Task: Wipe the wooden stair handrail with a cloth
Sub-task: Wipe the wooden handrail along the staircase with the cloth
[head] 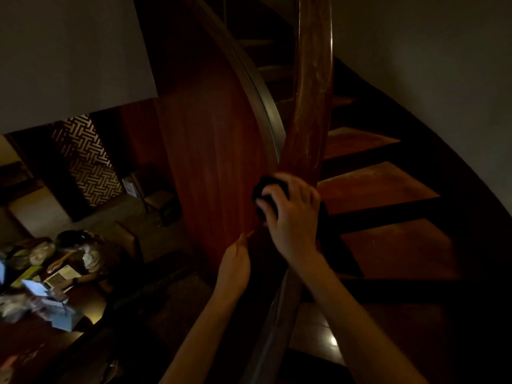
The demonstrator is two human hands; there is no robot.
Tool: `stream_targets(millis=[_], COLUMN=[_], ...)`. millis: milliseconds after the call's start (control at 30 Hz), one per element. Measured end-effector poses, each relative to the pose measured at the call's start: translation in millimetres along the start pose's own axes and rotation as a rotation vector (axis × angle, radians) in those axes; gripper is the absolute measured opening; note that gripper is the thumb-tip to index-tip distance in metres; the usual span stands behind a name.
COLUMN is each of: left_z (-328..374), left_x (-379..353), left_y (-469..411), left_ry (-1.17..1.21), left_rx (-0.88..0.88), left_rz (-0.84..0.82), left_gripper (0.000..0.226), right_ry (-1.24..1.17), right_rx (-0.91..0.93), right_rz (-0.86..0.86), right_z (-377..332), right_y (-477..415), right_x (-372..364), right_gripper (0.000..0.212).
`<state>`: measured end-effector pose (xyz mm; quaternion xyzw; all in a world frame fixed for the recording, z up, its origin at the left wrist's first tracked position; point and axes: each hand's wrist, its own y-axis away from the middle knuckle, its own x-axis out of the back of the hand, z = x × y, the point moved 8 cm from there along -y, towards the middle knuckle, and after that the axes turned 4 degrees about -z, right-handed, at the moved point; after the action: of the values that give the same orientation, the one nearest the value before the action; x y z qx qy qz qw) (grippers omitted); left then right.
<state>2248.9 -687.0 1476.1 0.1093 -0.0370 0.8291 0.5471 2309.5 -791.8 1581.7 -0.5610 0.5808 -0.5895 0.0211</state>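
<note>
The curled fingers (pixel 267 203) of the right hand (pixel 291 214) grip a bunched dark cloth (pixel 267 184), soft and crumpled, pressing it onto the wooden handrail (pixel 313 92) just right of centre. The rail is broad, rounded and reddish-brown with a streaked sheen, and rises towards 12 o'clock. The left hand (pixel 234 267), at 7 o'clock from the right one, holds its fingers straight and close together, tips towards the curved wooden panel (pixel 210 151); whether they touch it cannot be told. That panel is smooth, with vertical grain. At 3 o'clock, wedge-shaped wooden stair treads (pixel 379 187) fan around the bend. Below, at 8 o'clock, a seated person (pixel 83 253) faces an open laptop (pixel 36 286) on a cluttered table (pixel 88 300). At 9 o'clock stands a patterned lattice screen (pixel 86 159).
</note>
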Motion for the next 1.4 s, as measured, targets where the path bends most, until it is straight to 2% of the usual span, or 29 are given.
stream_targets(millis=[100, 200, 333, 433, 533, 633, 767, 800, 867, 933, 967, 1033, 1133, 1267, 1400], left_z=[-1, -2, -9, -4, -1, -9, -8, -6, -2, -4, -4, -2, -3, -2, 37], left_x=[-1, -1, 1, 2, 0, 0, 0, -1, -2, -2, -1, 0, -2, -4, -11], left_y=[4, 3, -6, -6, -1, 0, -2, -3, -5, -4, -3, -2, 1, -7, -38], left_ry=[0.04, 0.019, -0.16, -0.201, -0.057, 0.045, 0.014, -0.032, -0.11, -0.073, -0.051, -0.015, 0.026, -0.013, -0.162], left_rx=[0.015, -0.015, -0.066, -0.107, -0.06, -0.002, -0.009, -0.039, -0.086, -0.055, -0.043, -0.04, -0.02, -0.006, -0.083], left_rz=[-0.015, -0.005, 0.008, -0.001, -0.042, -0.019, -0.007, -0.017, -0.036, -0.043, -0.044, -0.035, -0.046, -0.05, -0.036], left_gripper=[0.045, 0.045, 0.03, 0.027, 0.035, 0.039, 0.043, 0.04, 0.031, 0.028, 0.031, 0.037, 0.043, 0.041, 0.026], right_ry=[-0.043, -0.075, -0.027, 0.024, 0.068, 0.05, -0.025, -0.022, 0.046, 0.091, 0.099, 0.119, 0.109, -0.019, -0.004], right_rx=[-0.123, -0.196, 0.029, 0.145, 0.052, -0.109, -0.258, -0.223, -0.026, 0.145, 0.164, 0.101, -0.105, -0.285, -0.046], right_rz=[0.044, 0.07, 0.014, -0.028, -0.024, 0.06, 0.156, 0.138, 0.047, -0.041, -0.065, -0.036, 0.064, 0.203, 0.151], right_z=[22, 28, -15, -25, -1, 30, 34, 23, -10, -26, -25, -9, 34, 50, 18], right_y=[-28, -9, 60, 40, -22, -62, -22, -3, 27, 20, 2, -45, -94, -48, 1], right_x=[11, 15, -4, -11, 0, 17, 16, 10, -6, -14, -14, -6, 14, 17, 2], right_gripper=[0.017, 0.018, 0.016, 0.018, 0.017, 0.021, 0.02, 0.019, 0.02, 0.021, 0.02, 0.02, 0.025, 0.023, 0.021])
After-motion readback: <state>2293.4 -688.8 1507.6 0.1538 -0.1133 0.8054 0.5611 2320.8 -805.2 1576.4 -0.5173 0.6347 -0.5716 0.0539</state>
